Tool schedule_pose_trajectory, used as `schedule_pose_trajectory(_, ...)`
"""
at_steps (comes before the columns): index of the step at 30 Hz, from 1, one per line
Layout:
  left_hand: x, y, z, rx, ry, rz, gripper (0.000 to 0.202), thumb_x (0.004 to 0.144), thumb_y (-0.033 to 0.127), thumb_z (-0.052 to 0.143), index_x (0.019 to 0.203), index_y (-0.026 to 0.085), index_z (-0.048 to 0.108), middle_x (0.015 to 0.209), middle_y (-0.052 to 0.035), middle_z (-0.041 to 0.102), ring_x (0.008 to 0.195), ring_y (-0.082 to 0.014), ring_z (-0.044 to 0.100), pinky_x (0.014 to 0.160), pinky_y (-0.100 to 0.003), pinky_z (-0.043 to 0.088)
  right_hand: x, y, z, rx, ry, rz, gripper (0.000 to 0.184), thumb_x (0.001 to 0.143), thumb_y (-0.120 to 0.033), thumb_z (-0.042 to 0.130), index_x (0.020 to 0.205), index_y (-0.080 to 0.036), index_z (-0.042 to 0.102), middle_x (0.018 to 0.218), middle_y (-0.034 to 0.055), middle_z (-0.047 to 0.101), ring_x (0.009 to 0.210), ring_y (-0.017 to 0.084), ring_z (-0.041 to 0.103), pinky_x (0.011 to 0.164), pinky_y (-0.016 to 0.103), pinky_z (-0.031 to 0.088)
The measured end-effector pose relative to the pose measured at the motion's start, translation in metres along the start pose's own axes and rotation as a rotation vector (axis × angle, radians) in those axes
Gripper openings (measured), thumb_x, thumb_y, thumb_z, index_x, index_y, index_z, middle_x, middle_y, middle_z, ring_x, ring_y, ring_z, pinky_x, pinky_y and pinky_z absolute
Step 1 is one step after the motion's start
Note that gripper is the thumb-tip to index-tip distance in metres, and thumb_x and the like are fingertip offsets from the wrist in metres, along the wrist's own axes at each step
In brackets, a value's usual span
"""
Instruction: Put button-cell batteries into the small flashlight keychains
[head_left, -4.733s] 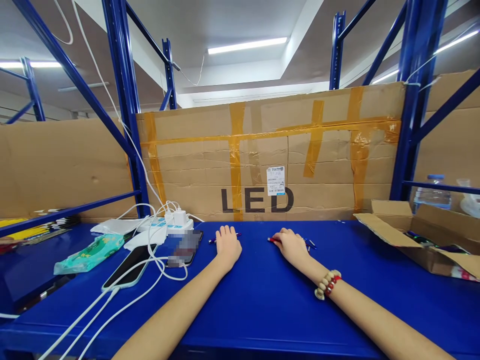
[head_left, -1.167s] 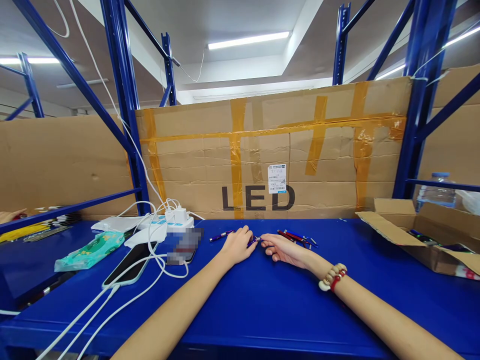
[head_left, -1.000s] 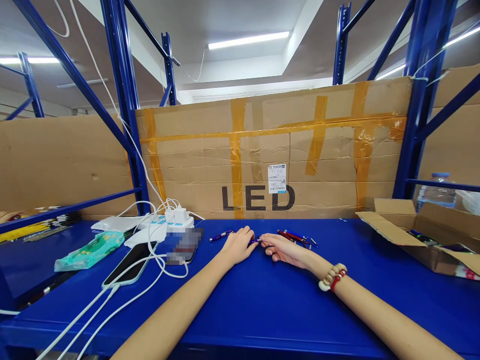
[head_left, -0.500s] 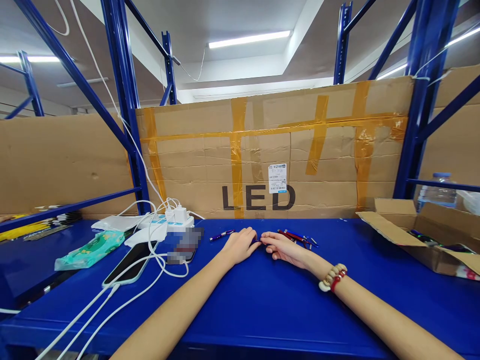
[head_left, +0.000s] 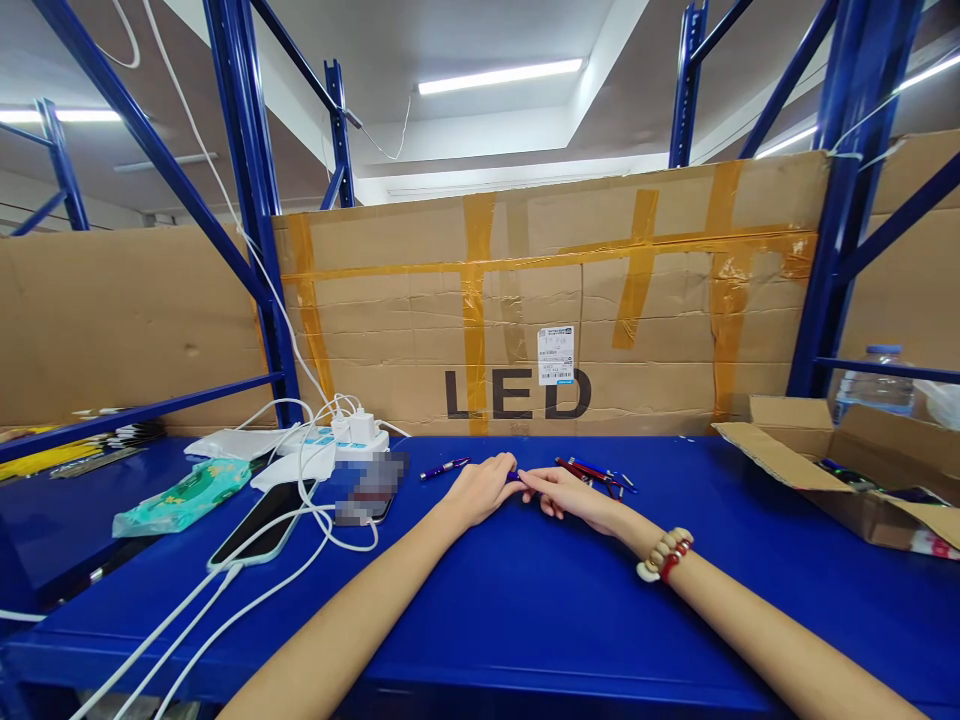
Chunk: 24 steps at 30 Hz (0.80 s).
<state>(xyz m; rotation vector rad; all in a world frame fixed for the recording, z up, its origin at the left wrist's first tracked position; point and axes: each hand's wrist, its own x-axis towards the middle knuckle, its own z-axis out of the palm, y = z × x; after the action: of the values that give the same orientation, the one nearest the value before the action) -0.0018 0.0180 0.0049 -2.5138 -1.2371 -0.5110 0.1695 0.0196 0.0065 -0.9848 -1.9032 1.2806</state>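
Both my hands meet at the far middle of the blue table. My left hand has its fingers curled round a small purple pen. My right hand, with a bead bracelet on its wrist, pinches the same pen's other end, so the two hands touch. Only a short bit of the pen shows between the fingertips. Another purple pen lies just left of my left hand. A small heap of red and blue pens lies just behind my right hand.
A taped cardboard sheet marked LED stands along the table's back. At left lie a power strip with white cables, a phone and a green wipes pack. An open cardboard box and a water bottle sit at right.
Earlier my hands lay apart, each on pens. They have come together on one purple pen, and over the last second the fingertips have closed in until they touch.
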Motion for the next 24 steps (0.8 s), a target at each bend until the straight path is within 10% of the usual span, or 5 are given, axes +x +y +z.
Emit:
schedule_pose_trajectory(15,0.000,-0.001,0.001,-0.067,-0.006,-0.015,0.019,0.092,0.033,0.032,0.100,0.019,0.042,0.103,-0.0058,0.059,0.096,-0.0193,0.057,0.077,-0.029,0.045,0.008,0.011,0.003,-0.008,0.123,-0.031,0.039,0.075,-0.056,0.051,0.069,-0.017,0.047,0.052,-0.0088,0.029,0.036,0.002,0.033,0.029,0.014,0.025)
schedule_pose_trajectory(24,-0.001,-0.001,0.002,-0.105,0.036,-0.081,0.027,0.085,0.018,0.035,0.112,0.019,0.039,0.111,-0.0068,0.057,0.102,-0.0186,0.055,0.085,-0.031,0.044,0.010,0.014,0.001,-0.097,0.235,-0.072,0.036,0.077,-0.048,0.051,0.093,-0.017,0.058,0.062,-0.0044,0.046,0.035,0.004,0.039,0.027,0.017,0.027)
